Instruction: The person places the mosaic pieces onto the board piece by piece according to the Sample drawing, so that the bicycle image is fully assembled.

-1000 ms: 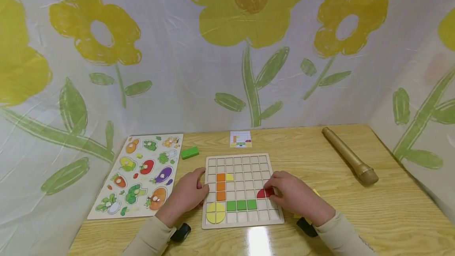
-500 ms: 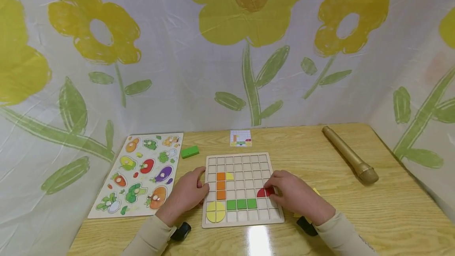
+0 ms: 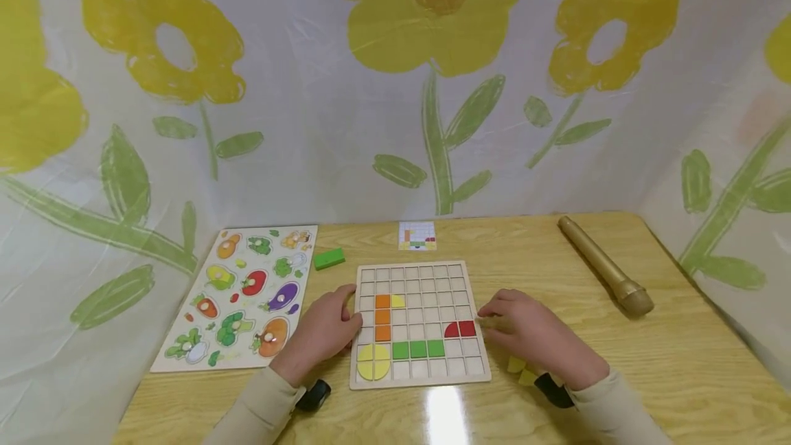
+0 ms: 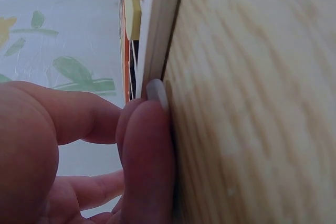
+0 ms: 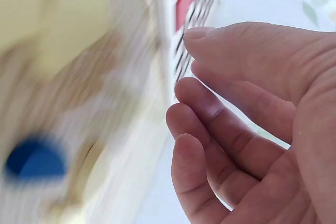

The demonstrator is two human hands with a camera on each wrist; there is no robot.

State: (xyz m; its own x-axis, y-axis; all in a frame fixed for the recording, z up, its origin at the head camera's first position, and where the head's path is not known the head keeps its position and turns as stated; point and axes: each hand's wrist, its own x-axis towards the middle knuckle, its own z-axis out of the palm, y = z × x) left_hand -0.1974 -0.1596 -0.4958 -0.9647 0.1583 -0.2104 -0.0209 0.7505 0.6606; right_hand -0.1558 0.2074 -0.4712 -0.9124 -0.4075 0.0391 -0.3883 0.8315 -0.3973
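Observation:
A wooden grid board (image 3: 426, 281) lies on the table with orange squares (image 3: 383, 316), green squares (image 3: 418, 349) and yellow quarter-circles forming a circle (image 3: 373, 362). Another yellow quarter-circle (image 3: 397, 301) sits beside the top orange square. Near the board's right side, a red quarter-circle (image 3: 452, 329) and a red square (image 3: 467, 328) occupy neighbouring cells. My left hand (image 3: 325, 325) holds the board's left edge, its fingertips (image 4: 149, 135) against the side. Just off the right edge, my right hand (image 3: 525, 328) has loosely bent fingers and nothing between them.
Yellow pieces (image 3: 516, 364) lie below my right hand; a blue piece (image 5: 34, 161) shows there too. A vegetable puzzle board (image 3: 158, 364) is at left, with a green block (image 3: 329, 259) beside it. A pattern card (image 3: 417, 237) and a gold microphone (image 3: 602, 263) lie farther back.
My right hand has let go of the red square and moved right, off the board, uncovering the piece. My left hand stays at the board's left edge. The view has tilted slightly down.

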